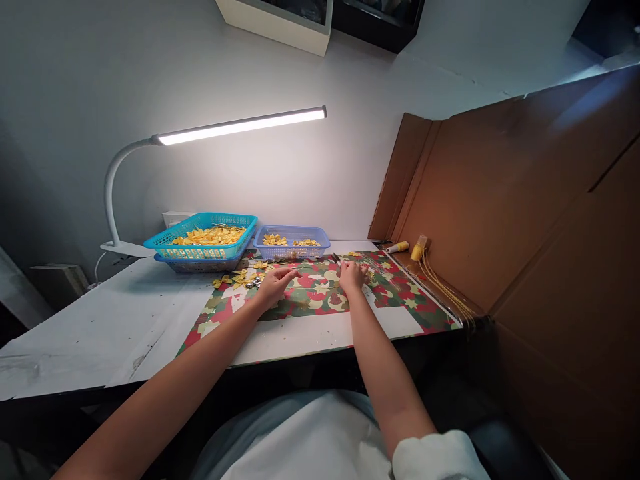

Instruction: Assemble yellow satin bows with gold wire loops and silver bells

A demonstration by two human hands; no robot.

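Observation:
My left hand is closed in a pinch above the patterned mat, fingertips pointing right; whatever lies between them is too small to make out. To its left lie yellow ribbon bows and a small cluster of shiny silvery pieces. My right hand is closed over the mat, its fingers curled and partly hidden by the back of the hand. A dark slim pointed thing shows at its fingertips; I cannot tell whether it is held. Small yellowish bits lie just right of this hand.
Behind the hands stand a turquoise basket heaped with yellow bows and a lilac basket with two smaller piles. A lit lamp arches overhead. Cardboard walls the right side, beside a thread spool, a yellow-based bottle and yellow cords.

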